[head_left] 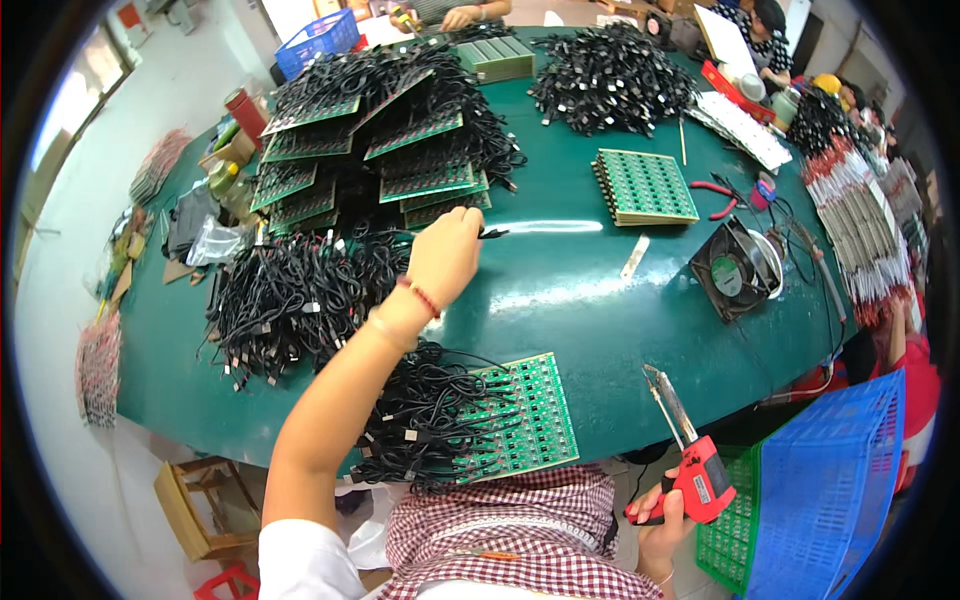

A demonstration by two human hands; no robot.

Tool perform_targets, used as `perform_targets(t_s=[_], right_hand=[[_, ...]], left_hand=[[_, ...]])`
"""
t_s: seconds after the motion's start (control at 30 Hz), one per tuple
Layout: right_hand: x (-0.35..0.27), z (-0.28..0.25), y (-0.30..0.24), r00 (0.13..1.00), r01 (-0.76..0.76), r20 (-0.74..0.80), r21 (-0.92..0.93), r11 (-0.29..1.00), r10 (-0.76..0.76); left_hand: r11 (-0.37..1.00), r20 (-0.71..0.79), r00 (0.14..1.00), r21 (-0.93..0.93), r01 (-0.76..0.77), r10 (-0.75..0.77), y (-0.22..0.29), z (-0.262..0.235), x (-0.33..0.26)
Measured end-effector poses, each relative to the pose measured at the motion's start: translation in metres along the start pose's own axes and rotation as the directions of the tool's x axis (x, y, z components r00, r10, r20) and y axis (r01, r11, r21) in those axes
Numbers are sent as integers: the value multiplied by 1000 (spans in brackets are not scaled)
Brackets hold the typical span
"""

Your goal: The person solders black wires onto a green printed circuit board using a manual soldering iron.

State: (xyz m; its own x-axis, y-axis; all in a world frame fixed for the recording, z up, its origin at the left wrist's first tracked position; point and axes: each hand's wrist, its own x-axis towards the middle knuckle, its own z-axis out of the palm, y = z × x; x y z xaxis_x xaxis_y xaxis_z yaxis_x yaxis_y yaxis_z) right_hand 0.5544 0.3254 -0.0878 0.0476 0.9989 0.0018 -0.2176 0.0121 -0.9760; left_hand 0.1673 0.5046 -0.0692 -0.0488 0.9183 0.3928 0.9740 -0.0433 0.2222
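Observation:
My left hand (pixel 446 256) is closed and reaches out over the table. A black cable end (pixel 493 234) pokes out past its fingers. My right hand (pixel 662 525), at the lower right, grips a red soldering gun (pixel 706 480) with its metal tip pointing up and away from me. Close to my body lies a green circuit board panel (pixel 535 415) with many small components. Black cables (pixel 415 415) with USB plugs spread over its left part. Beyond it, left of my forearm, sits a heap of black cables (pixel 290 295).
Stacked panels with cables (pixel 420 185) rise at the far left. Another cable pile (pixel 612 80) and a bare panel stack (pixel 645 187) stand farther back. At right are red pliers (pixel 718 200), a black fan (pixel 735 270) and a blue crate (pixel 825 490). People sit across the table.

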Motion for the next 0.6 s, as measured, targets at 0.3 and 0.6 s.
perform_targets(t_s=[0.3,0.6], right_hand=[[21,0,-4,998,10,59,5,1000,-10],[21,10,-3,998,-2,60,10,1000,1]], left_hand=[[923,335,883,-312,-224,328,-18,-36,-64],[915,141,956,-353,-194,257,35,23,1]])
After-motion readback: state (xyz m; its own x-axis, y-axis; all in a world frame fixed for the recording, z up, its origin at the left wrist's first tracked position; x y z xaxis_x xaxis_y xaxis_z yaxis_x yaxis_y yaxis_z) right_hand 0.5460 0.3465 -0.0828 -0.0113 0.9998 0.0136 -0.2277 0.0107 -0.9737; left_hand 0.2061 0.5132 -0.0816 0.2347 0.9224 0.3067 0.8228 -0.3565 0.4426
